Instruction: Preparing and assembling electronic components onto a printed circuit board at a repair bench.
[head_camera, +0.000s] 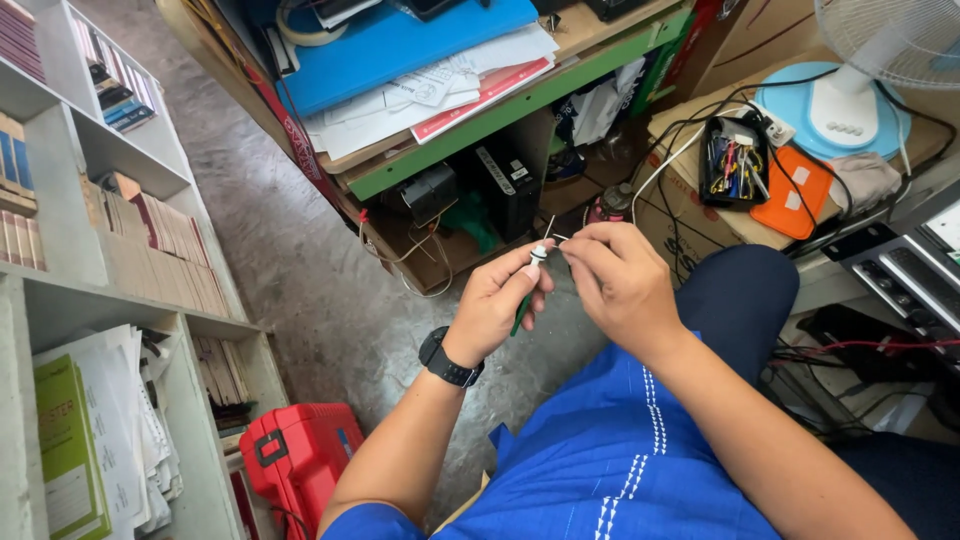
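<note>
The left hand is curled around a slim green-handled tool, with a small white cap-like part pinched at its upper end between thumb and forefinger. The right hand meets it from the other side, its fingertips narrowed onto thin wire ends that stick up just beside the white part, so the work sits between both hands, above the grey floor. A black wristwatch sits on the left wrist, and a red case lies well below on the floor.
</note>
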